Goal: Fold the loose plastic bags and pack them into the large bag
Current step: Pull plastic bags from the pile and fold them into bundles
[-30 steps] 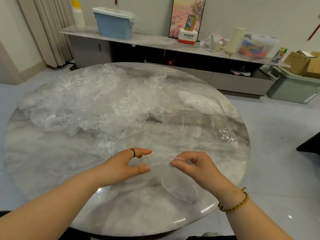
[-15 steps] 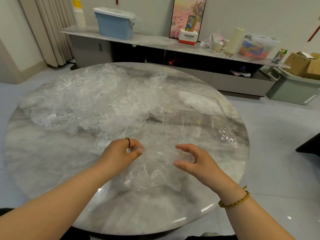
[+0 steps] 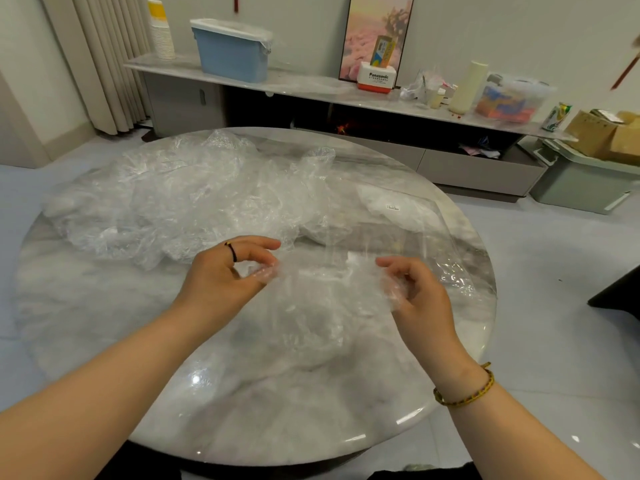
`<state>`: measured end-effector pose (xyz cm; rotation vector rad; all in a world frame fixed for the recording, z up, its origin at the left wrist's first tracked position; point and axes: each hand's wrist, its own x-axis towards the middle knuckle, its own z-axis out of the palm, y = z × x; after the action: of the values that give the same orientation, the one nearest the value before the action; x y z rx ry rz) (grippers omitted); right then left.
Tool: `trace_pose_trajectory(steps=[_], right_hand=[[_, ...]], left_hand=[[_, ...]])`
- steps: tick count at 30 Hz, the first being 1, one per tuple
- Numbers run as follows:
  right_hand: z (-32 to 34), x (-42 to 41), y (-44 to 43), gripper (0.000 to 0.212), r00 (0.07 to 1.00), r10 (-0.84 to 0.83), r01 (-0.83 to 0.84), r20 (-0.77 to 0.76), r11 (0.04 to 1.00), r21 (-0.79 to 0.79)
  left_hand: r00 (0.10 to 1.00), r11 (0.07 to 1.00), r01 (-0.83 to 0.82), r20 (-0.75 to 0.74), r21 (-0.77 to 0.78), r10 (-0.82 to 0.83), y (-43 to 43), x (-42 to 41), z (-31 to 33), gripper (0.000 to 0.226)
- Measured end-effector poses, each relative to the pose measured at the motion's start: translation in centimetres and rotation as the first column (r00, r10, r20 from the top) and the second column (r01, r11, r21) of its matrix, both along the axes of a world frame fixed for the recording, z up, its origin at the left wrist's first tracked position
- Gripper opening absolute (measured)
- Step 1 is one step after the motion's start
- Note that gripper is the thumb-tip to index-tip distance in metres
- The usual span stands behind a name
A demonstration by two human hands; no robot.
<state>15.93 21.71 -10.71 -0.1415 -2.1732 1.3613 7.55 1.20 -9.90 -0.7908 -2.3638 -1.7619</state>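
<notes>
Left hand [image 3: 225,277], right hand [image 3: 420,296]: each grip pinches opposite edge of crumpled bag [image 3: 322,303]; loose pile [image 3: 180,202] just behind; surface [image 3: 294,410] rim well nearer.

Round marble table [image 3: 104,341] on glossy pale floor [image 3: 554,289]. Beyond its far edge, along a white wall [image 3: 311,22], a long low cabinet [image 3: 478,169]. Carries paper cups [image 3: 162,36] and a blue bin [image 3: 230,57] toward its left end, a leaning picture [image 3: 374,26] midway. Beige curtain [image 3: 104,64] at far left. Grey crate [image 3: 581,188] and cardboard boxes [image 3: 602,133] at right.
</notes>
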Motion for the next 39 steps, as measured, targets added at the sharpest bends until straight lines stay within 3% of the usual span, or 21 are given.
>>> trace_pose_trajectory(steps=[2, 4, 7, 9, 14, 18, 20, 23, 26, 29, 32, 36, 39], right_hand=[[0.2, 0.3, 0.6, 0.026, 0.996, 0.052, -0.038, -0.079, 0.986, 0.163], [0.2, 1.0, 1.7, 0.02, 0.994, 0.091, -0.063, -0.062, 0.934, 0.352], [-0.6, 2.8, 3.2, 0.01, 0.983, 0.168, -0.181, 0.076, 0.811, 0.557], [-1.6, 4.0, 3.7, 0.005, 0.97, 0.174, -0.243, 0.171, 0.732, 0.637], [-3.5, 5.6, 3.6, 0.01, 0.891, 0.248, -0.451, 0.381, 0.595, 0.666], [-4.6, 6.3, 3.6, 0.015, 0.825, 0.227, -0.553, 0.518, 0.515, 0.655], [-4.8, 6.3, 3.2, 0.014, 0.807, 0.2, -0.576, 0.555, 0.474, 0.666], [-4.4, 5.8, 2.5, 0.031, 0.743, 0.198, -0.624, 0.639, 0.549, 0.556], [-3.8, 5.1, 2.2, 0.013, 0.685, 0.14, -0.582, 0.715, 0.695, 0.422], [-3.9, 4.2, 1.9, 0.028, 0.674, 0.067, -0.422, 0.736, 0.853, 0.308], [-3.8, 3.3, 1.4, 0.028, 0.651, -0.001, -0.321, 0.759, 0.906, 0.276], [-3.5, 2.4, 0.9, 0.022, 0.636, -0.11, -0.267, 0.764, 0.898, 0.351], [-3.6, 2.0, 0.4, 0.019, 0.637, -0.19, -0.262, 0.747, 0.858, 0.442]], left_hand=[[0.996, 0.997, 0.077, -0.043, 0.007, -0.077, -0.2, 0.2, 0.2, 0.049], [0.984, 0.99, 0.134, -0.11, -0.037, -0.138, -0.6, 0.0, -0.1, 0.051], [0.906, 0.932, 0.2, -0.305, -0.303, -0.294, -0.8, -0.1, -1.1, 0.022], [0.843, 0.859, 0.223, -0.351, -0.461, -0.408, -1.1, -0.1, -2.4, 0.008], [0.792, 0.701, 0.314, -0.231, -0.64, -0.566, -1.4, 1.2, -4.6, 0.006], [0.826, 0.456, 0.378, 0.071, -0.805, -0.56, -1.4, 2.3, -5.4, 0.007], [0.84, 0.404, 0.384, 0.132, -0.83, -0.527, -1.4, 2.5, -5.5, 0.014], [0.87, 0.42, 0.421, 0.225, -0.804, -0.439, -1.1, 2.5, -5.2, 0.009], [0.88, 0.523, 0.472, 0.346, -0.709, -0.326, -1.0, 1.9, -5.1, 0.024], [0.847, 0.694, 0.477, 0.493, -0.539, -0.199, -0.8, 1.4, -5.1, 0.022], [0.835, 0.801, 0.379, 0.544, -0.463, -0.081, -0.7, 0.9, -5.5, 0.024], [0.9, 0.778, 0.225, 0.432, -0.586, 0.065, -0.7, 0.7, -5.6, 0.022], [0.96, 0.669, 0.091, 0.245, -0.737, 0.139, -0.4, 1.1, -4.7, 0.018]])
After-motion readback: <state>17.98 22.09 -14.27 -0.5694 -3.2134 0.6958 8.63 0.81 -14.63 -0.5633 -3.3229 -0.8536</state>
